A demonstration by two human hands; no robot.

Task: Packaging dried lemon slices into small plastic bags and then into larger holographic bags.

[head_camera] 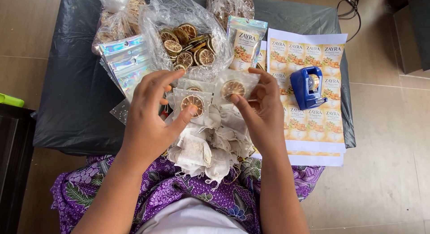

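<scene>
My left hand (pixel 150 111) pinches a small white mesh sachet (pixel 193 103) with a dried citrus slice inside, thumb pressed on it. My right hand (pixel 262 106) holds a second white sachet with a dried slice (pixel 233 88) between thumb and fingers. Both sachets hover above a heap of filled white sachets (pixel 210 146) lying at the near edge of the low table and on my purple patterned lap. Just beyond my hands a clear plastic bag of dried citrus slices (pixel 186 43) lies open.
A stack of shiny holographic pouches (pixel 123 59) lies left of the bag. One labelled standing pouch (pixel 245 41), sheets of printed labels (pixel 313 72) and a blue tape dispenser (pixel 309 86) sit at right. Two more clear bags are at the back. Black plastic sheet (pixel 71 81) covers the low table.
</scene>
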